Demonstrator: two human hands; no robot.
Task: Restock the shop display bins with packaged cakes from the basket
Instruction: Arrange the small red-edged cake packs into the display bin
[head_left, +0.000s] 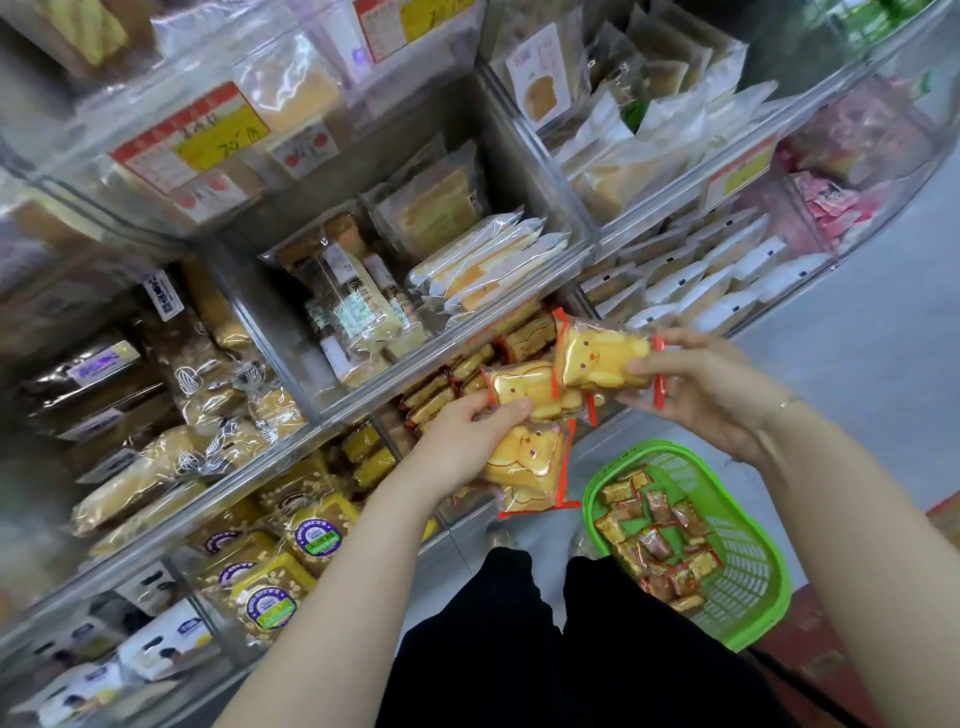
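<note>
My left hand (470, 434) grips two bear-shaped yellow cakes in clear wrappers with red edges, one cake (519, 387) on top under my thumb and another (527, 465) below my palm. My right hand (711, 392) pinches a third bear cake (600, 356) by its right end, just above and right of the left hand's pair. Behind the cakes is a clear display bin (462, 374) with several matching packs standing in a row. A green plastic basket (737, 587) sits on the floor at lower right, holding several small red-and-gold packs (654, 545).
Tiers of clear acrylic bins (363, 410) filled with wrapped cakes and breads rise at left and ahead, with red-and-yellow price tags (192, 143) on their fronts. My black-trousered legs (519, 623) stand between the shelves and the basket. Grey floor (857, 389) lies at right.
</note>
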